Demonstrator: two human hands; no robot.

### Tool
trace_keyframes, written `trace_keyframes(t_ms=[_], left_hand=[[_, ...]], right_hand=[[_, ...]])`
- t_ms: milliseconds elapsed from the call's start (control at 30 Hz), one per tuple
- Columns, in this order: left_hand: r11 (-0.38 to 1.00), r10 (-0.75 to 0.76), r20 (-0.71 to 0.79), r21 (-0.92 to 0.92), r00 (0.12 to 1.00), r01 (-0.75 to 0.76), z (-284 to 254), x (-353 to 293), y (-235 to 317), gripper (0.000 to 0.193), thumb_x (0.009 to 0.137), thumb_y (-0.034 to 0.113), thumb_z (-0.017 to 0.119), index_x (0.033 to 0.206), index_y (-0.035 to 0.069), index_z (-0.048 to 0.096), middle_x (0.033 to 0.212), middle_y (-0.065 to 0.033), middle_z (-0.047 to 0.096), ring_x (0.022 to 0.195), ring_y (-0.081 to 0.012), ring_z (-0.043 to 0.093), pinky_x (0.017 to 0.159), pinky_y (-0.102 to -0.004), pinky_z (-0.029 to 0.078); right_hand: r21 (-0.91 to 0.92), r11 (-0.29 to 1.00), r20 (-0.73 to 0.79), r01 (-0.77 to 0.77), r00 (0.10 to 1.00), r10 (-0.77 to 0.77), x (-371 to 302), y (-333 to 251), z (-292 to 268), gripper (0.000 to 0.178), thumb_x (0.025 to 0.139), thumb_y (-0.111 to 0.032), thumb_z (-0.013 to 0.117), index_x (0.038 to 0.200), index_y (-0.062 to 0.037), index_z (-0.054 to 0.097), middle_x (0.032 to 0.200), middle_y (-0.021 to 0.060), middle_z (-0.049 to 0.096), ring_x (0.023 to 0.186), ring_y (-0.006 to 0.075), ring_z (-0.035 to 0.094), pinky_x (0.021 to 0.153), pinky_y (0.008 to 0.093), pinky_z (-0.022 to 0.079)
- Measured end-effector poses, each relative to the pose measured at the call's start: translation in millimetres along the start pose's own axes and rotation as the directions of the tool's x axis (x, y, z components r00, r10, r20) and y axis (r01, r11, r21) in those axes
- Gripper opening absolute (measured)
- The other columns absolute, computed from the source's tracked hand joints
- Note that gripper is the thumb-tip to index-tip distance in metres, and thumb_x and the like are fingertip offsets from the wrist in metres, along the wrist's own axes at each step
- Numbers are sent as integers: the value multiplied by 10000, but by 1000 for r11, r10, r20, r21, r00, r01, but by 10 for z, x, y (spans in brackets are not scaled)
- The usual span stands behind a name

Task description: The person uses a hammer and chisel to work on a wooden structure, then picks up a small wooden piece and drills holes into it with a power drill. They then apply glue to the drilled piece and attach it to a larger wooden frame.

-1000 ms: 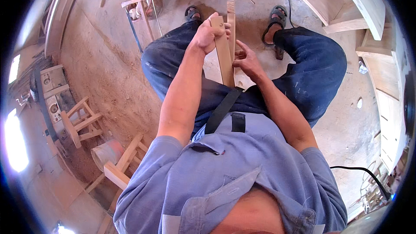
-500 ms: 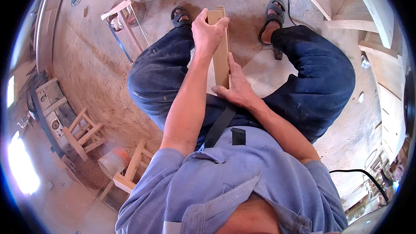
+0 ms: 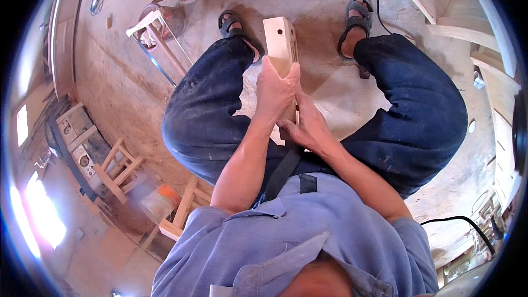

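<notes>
The scene is brightly lit, its strongest glare coming from a blown-out opening [image 3: 48, 217] far to the left of and below the wooden piece [image 3: 277, 43], with a smaller white opening [image 3: 22, 125] also far to its left. The wooden piece has a pale, well-lit upper face and a darker right side; soft shadow tints the floor [image 3: 318, 44] just right of it. Focus is fairly crisp there, while the bucket [image 3: 160, 203] below and left looks hazy, and fisheye distortion curves the pale panel [image 3: 498, 22] far right, near a black rim.
</notes>
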State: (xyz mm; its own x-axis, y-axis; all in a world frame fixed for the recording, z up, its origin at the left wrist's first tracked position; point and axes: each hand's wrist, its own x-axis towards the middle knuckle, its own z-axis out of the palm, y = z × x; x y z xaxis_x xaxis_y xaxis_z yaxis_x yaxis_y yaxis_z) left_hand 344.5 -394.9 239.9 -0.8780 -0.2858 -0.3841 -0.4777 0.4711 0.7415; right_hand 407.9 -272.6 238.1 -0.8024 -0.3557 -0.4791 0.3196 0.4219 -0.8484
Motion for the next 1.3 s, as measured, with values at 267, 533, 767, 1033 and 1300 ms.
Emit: trace_keyframes(t_ms=[267,533,767,1033,1300], left_hand=[[1000,-2,-10,-4,1000,2,-58,-8,80,416,894,192,719,1160,-54,515,960,-242,708,875,-367,720,758,-433,554],[1000,7,-29,-18,1000,-7,-32,-4,83,372,900,162,698,1153,-54,529,958,-226,698,854,-336,711,756,-404,551],[997,-76,-14,-34,997,76,-29,7,125,359,892,157,703,1128,-51,531,958,-215,684,847,-332,700,763,-409,542],[972,-208,-2,-110,978,206,34,20,217,342,891,148,703,1127,-36,538,941,-201,651,867,-303,671,777,-400,523],[977,-163,-35,-144,986,157,69,-25,80,365,859,105,728,1146,-32,550,1005,-227,616,899,-355,650,795,-416,518]], right_hand=[[-41,998,-2,45,999,-45,56,-156,-113,842,799,-136,703,1520,4,292,1269,308,549,1177,473,549,996,509,471],[24,1000,74,-19,997,18,153,-140,-217,741,787,-78,701,1460,-6,397,1208,252,607,1158,438,570,980,491,483],[250,957,73,-147,988,133,294,-158,-418,643,806,-72,700,1412,21,508,1167,234,672,1052,348,668,934,407,528],[343,909,-332,237,936,-119,1227,-491,-804,627,819,10,701,1419,-1,521,1177,161,708,1023,217,686,930,330,531],[70,928,-326,365,888,-325,1411,-599,-728,759,764,135,647,1481,-24,455,1153,120,713,994,177,679,892,292,526]])
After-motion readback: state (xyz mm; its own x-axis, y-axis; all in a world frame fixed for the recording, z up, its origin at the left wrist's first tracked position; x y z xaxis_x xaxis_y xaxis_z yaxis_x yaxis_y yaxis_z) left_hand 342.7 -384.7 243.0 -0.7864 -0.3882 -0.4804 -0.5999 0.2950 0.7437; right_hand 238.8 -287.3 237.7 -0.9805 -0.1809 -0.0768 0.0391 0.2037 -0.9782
